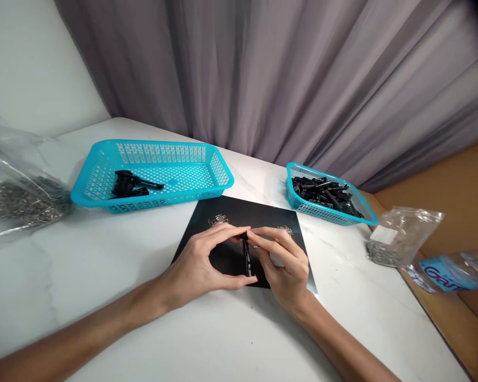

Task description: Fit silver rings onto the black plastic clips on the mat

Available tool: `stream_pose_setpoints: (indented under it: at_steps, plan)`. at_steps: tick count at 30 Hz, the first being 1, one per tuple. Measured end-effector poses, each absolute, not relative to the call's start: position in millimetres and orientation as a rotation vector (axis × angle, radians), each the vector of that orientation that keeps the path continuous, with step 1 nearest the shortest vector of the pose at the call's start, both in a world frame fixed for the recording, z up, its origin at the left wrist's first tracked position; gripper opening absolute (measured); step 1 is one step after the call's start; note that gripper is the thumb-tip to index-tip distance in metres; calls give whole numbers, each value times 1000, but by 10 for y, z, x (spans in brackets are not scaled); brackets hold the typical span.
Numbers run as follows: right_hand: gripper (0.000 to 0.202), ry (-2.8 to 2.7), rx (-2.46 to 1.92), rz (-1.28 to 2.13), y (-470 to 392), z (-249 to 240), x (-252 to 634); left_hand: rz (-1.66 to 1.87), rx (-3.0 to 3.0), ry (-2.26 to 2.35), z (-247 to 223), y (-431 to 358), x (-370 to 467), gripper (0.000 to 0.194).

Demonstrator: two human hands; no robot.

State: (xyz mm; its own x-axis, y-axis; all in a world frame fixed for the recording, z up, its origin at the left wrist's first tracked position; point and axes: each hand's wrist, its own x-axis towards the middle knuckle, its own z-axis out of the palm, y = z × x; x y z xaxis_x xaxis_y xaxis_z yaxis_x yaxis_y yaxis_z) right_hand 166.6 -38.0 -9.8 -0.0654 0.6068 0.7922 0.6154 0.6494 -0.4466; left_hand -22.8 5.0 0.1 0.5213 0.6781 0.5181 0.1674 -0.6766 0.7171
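My left hand (201, 260) grips a narrow black plastic part (246, 257) by its two ends, thumb at the near end and fingertips at the far end. The part is held over a black mat (233, 265). My right hand (284, 260) is closed, its fingertips pinched against the far end of the part. A tiny metallic glint shows by these fingertips, too small to name. Beyond my hands, one small pile of metal pieces (220, 218) lies on the mat at the left, and another small metal pile (284, 229) lies at the right, partly behind my right hand.
At the back left stands a blue basket (151, 202) with a few black parts (132, 184). Another blue basket (322, 213), filled with black parts, stands right. Clear bags of metal pieces lie far left (27, 201) and right (386, 252), near a plastic bottle (446, 273).
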Motion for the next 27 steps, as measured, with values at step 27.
stream_pose_setpoints:
  at_steps: [27]
  plan:
    - [34, -1912, -1067, -507, -450, -115, 1682, 1116, 2170, 678, 32, -11, -202, 63]
